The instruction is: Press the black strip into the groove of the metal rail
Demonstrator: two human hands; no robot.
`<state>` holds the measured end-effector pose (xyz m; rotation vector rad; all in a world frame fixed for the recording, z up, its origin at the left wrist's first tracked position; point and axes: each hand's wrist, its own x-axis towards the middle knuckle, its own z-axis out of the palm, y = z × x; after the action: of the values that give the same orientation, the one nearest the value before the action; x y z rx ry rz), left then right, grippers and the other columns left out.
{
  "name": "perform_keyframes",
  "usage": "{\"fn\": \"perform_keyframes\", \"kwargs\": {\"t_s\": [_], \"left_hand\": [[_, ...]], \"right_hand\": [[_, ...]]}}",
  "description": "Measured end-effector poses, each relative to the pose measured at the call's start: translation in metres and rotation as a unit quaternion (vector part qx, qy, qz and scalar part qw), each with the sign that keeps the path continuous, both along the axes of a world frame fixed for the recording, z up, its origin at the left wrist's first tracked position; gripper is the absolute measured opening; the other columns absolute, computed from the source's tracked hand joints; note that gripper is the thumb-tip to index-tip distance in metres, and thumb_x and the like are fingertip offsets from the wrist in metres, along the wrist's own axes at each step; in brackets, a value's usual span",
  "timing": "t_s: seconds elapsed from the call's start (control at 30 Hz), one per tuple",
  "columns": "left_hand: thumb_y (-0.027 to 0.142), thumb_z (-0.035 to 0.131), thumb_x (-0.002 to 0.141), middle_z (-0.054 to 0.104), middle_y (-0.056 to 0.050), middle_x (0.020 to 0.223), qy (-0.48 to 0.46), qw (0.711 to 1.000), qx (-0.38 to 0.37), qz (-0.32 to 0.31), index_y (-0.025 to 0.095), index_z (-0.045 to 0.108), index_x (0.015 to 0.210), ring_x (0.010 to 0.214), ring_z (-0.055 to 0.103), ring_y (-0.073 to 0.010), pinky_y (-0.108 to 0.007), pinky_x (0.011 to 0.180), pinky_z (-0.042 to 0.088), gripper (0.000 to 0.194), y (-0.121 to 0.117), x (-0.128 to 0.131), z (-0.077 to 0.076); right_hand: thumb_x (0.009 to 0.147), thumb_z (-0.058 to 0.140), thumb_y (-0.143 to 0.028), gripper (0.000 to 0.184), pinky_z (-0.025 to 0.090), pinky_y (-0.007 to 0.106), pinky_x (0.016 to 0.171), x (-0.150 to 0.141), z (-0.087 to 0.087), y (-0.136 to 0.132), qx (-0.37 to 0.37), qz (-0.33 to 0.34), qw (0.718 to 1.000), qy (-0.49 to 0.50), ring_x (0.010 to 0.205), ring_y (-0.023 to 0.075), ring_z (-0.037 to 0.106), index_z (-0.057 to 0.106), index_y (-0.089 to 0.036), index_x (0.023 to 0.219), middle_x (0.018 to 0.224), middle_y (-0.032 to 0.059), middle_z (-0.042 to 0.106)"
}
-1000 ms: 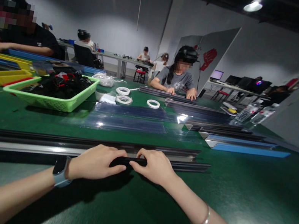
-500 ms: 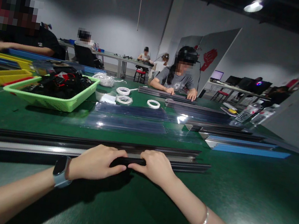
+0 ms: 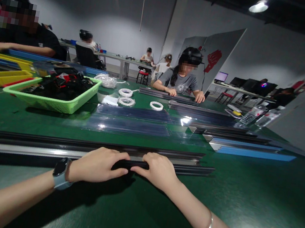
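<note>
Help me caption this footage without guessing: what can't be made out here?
Head view, throughout:
Long black rail: left end cut off by the picture's left edge.
Left hand and right hand: some fingers hidden behind the hands themselves.
Green basket: floor covered by its dark contents.
Far screen: content too small.

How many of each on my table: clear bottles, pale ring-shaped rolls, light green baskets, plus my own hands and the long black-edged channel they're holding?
Clear bottles: 2
Pale ring-shaped rolls: 3
Light green basket: 1
Your hands, left hand and right hand: 2
Black-edged channel: 1
Total: 9
</note>
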<state>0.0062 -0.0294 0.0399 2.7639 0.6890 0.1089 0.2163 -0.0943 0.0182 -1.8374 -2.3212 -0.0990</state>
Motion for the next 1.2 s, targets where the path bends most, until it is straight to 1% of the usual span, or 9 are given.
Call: {"fn": "perform_keyframes", "kwargs": {"t_s": [0.27,0.43,0.5,0.63,0.73,0.9,1.0,1.1,1.2], "left_hand": [[0.046,0.04,0.089,0.063,0.0,0.108,-0.017,1.0,-0.018,0.007,0.029,0.049,0.114,0.097,0.06,-0.0199,-0.031,0.085,0.043,0.032,0.001,0.0,0.0],[0.047,0.038,0.09,0.065,-0.003,0.095,-0.008,0.997,0.064,0.053,0.025,0.052,0.11,0.087,0.062,-0.0217,-0.032,0.076,0.046,0.033,-0.003,0.003,-0.008],[0.047,0.037,0.091,0.065,-0.004,0.09,-0.002,0.994,0.096,0.053,0.024,0.055,0.104,0.082,0.062,-0.0219,-0.032,0.071,0.046,0.032,-0.003,0.004,-0.011],[0.044,0.037,0.092,0.064,-0.004,0.086,0.001,0.992,0.121,0.029,0.022,0.058,0.095,0.081,0.062,-0.0216,-0.031,0.068,0.046,0.03,-0.003,0.003,-0.014],[0.043,0.038,0.092,0.063,-0.005,0.082,0.006,0.991,0.13,0.043,0.02,0.058,0.091,0.078,0.062,-0.0221,-0.031,0.066,0.046,0.03,-0.005,0.004,-0.014],[0.04,0.037,0.092,0.064,-0.006,0.081,0.004,0.988,0.131,0.079,0.02,0.057,0.088,0.076,0.062,-0.0232,-0.032,0.064,0.046,0.028,-0.013,0.007,-0.012],[0.038,0.037,0.092,0.064,-0.007,0.079,0.026,0.986,0.132,0.095,0.02,0.056,0.09,0.075,0.063,-0.0238,-0.032,0.063,0.046,0.027,-0.014,0.004,-0.009],[0.038,0.038,0.091,0.065,-0.007,0.076,0.067,0.985,0.128,0.091,0.019,0.056,0.092,0.072,0.064,-0.0242,-0.032,0.061,0.045,0.026,-0.011,-0.002,-0.004],[0.037,0.039,0.091,0.065,-0.006,0.075,0.088,0.986,0.122,0.065,0.02,0.056,0.093,0.072,0.065,-0.0242,-0.032,0.061,0.046,0.025,-0.008,-0.008,0.0]], "right_hand": [[0.082,0.038,-0.066,0.054,0.043,0.028,0.066,0.0,0.001,0.001,-0.012,0.004,1.0,0.005,0.08,0.0208,0.062,0.063,-0.019,0.082,0.084,0.0057,0.067],[0.083,0.038,-0.065,0.052,0.043,0.028,0.065,0.0,0.0,0.002,-0.009,0.011,1.0,-0.008,0.08,0.0204,0.062,0.063,-0.02,0.082,0.085,0.0053,0.067],[0.083,0.038,-0.065,0.051,0.043,0.027,0.066,-0.001,-0.001,0.002,-0.005,0.016,1.0,-0.011,0.08,0.0202,0.062,0.062,-0.02,0.082,0.086,0.0051,0.067],[0.084,0.036,-0.065,0.052,0.041,0.027,0.065,0.0,-0.004,0.001,0.016,0.024,0.999,-0.017,0.078,0.0197,0.062,0.06,-0.019,0.083,0.084,0.0054,0.067],[0.083,0.035,-0.066,0.053,0.039,0.027,0.064,0.003,-0.002,0.0,0.029,0.034,0.998,-0.034,0.076,0.0197,0.061,0.059,-0.018,0.084,0.08,0.0062,0.066],[0.08,0.036,-0.07,0.058,0.036,0.027,0.06,0.009,0.008,-0.002,0.059,0.021,0.997,-0.05,0.072,0.0196,0.061,0.058,-0.016,0.081,0.077,0.0068,0.065],[0.078,0.035,-0.072,0.061,0.035,0.027,0.057,0.011,0.011,-0.002,0.047,0.003,0.998,-0.049,0.069,0.0189,0.06,0.058,-0.016,0.075,0.075,0.0067,0.065],[0.077,0.035,-0.073,0.063,0.036,0.027,0.058,0.01,0.007,-0.002,0.025,0.004,0.998,-0.052,0.069,0.0193,0.061,0.06,-0.017,0.072,0.075,0.0065,0.066],[0.078,0.035,-0.073,0.062,0.038,0.028,0.062,0.007,0.002,-0.002,0.018,0.007,0.999,-0.048,0.073,0.0208,0.062,0.062,-0.018,0.073,0.077,0.0062,0.067]]}}
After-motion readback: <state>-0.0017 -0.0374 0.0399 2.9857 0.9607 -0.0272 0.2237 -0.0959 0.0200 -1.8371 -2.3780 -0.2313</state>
